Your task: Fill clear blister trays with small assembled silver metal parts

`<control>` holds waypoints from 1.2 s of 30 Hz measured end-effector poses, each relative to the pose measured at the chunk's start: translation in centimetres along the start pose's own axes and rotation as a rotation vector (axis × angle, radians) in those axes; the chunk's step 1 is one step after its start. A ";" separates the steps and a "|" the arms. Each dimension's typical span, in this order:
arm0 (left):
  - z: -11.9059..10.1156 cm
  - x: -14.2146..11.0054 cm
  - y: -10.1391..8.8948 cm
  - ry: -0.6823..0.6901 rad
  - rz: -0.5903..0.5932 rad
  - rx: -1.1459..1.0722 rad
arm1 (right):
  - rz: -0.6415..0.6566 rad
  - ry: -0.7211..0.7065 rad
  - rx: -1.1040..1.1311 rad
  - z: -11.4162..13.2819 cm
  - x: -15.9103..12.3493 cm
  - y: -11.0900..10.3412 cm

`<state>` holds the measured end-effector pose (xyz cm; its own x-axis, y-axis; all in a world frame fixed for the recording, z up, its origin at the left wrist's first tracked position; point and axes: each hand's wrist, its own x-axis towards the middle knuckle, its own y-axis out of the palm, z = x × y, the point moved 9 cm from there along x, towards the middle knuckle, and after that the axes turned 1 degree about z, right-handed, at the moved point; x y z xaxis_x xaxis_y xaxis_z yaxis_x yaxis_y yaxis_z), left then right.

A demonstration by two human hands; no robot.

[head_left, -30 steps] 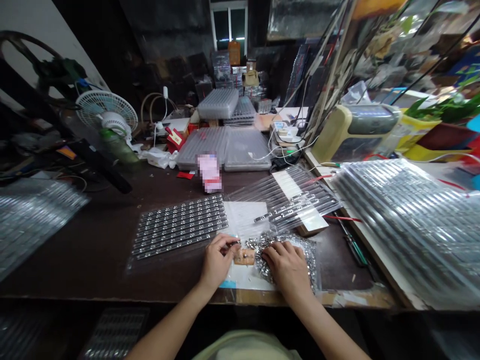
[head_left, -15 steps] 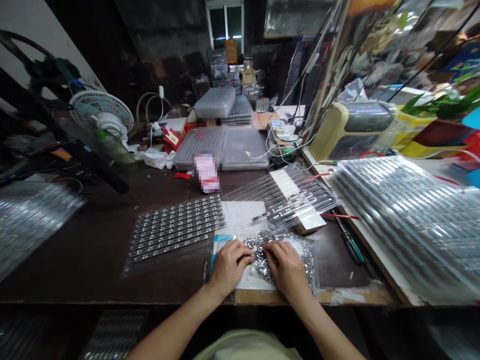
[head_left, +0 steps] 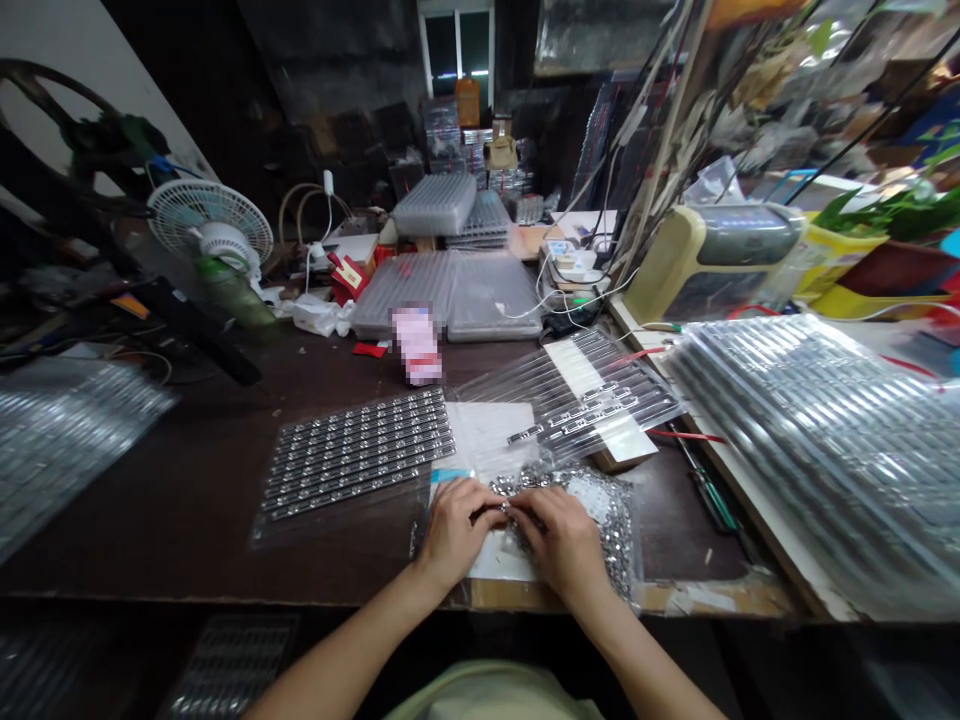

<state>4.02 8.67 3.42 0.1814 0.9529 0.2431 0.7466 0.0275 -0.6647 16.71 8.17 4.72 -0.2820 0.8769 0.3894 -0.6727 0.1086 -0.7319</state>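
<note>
My left hand (head_left: 459, 528) and my right hand (head_left: 564, 537) meet over the front of the table, thumbs and index fingers pinched at a small shiny metal piece (head_left: 504, 508). Its exact kind is too small to make out. Under and beside my right hand spreads a pile of small silvery metal parts (head_left: 619, 525) on a clear plastic sheet. Left of my hands lies a clear ribbed tray (head_left: 360, 450) filled with rows of dark and silver pieces. Beyond my hands, another clear ribbed tray (head_left: 517, 385) is tilted, with several such pieces in its grooves.
Stacked clear trays (head_left: 817, 450) fill the right side; more trays (head_left: 67, 430) lie far left. A green-handled screwdriver (head_left: 712, 500) rests by the wooden ledge. Behind are a white fan (head_left: 214, 220), a pink packet (head_left: 417, 345), closed clear trays (head_left: 491, 295) and loose cables.
My right hand has moved left from the pile of metal parts to meet my left fingertips at the small piece. The view has shifted slightly.
</note>
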 end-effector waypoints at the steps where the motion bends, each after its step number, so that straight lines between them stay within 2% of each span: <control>1: 0.0 0.1 -0.5 0.001 -0.018 0.024 | 0.018 0.007 -0.009 0.2 0.1 0.3; 5: 0.9 0.6 -3.3 -0.011 -0.103 0.146 | -0.003 0.047 -0.027 0.0 0.3 0.2; 10: 4.0 1.0 -6.6 -0.098 -0.201 0.418 | 0.050 0.038 -0.033 0.3 0.4 1.0; 16: 5.7 -0.1 -8.0 -0.100 -0.241 0.513 | 0.069 0.008 -0.084 1.5 0.5 2.2; 20: 5.5 -0.1 -8.6 -0.096 -0.248 0.504 | 0.054 0.001 -0.088 1.6 0.6 2.4; 23: 3.7 1.7 -7.5 -0.041 -0.221 0.429 | 0.049 -0.005 -0.105 1.5 0.5 2.5; 28: -0.5 7.0 -2.3 0.075 -0.069 0.288 | 0.066 -0.029 -0.132 1.8 0.4 2.5; 31: -1.3 9.0 -0.3 0.050 -0.026 0.239 | 0.070 -0.030 -0.144 1.8 0.4 2.6; 33: -0.9 9.2 -0.2 0.013 -0.022 0.206 | 0.071 -0.035 -0.153 1.9 0.3 2.6; 36: 0.8 8.1 -1.8 -0.074 -0.051 0.042 | 0.080 -0.036 -0.158 2.1 0.4 2.8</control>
<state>3.61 16.61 6.05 0.0948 0.9696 0.2256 0.7258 0.0878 -0.6823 13.27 7.83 3.96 -0.3562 0.8687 0.3442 -0.5324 0.1140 -0.8388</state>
